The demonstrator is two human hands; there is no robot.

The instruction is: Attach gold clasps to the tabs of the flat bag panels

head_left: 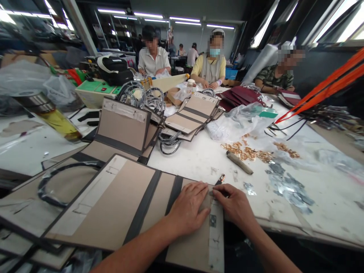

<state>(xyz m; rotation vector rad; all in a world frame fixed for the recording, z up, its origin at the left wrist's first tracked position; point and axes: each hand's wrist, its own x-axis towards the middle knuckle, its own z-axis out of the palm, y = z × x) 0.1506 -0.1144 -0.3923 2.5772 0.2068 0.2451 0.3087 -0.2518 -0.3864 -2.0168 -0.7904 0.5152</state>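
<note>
A beige panel with dark bands and a white strip (108, 182) lies open in front of me, seemingly an unfolded bag body. My left hand (189, 208) rests flat on its right section, fingers stretched out. At the right edge, my right hand (231, 201) has thumb and forefinger pinched beside the left fingertips; whatever is between them is too small to make out. A short dark strap with a gold-coloured fitting (221, 179) sticks out just beyond my right fingers. Below them, a small metal plate (212, 220) sits on the white strip along that edge.
Metal plates (290, 187) and gold-coloured fittings (247, 151) lie in piles to the right, near a dark rod-like tool (239, 163). More beige panels (122, 125) and wrapped handles (68, 182) are at left, with a bottle (54, 117). Several people sit across the table.
</note>
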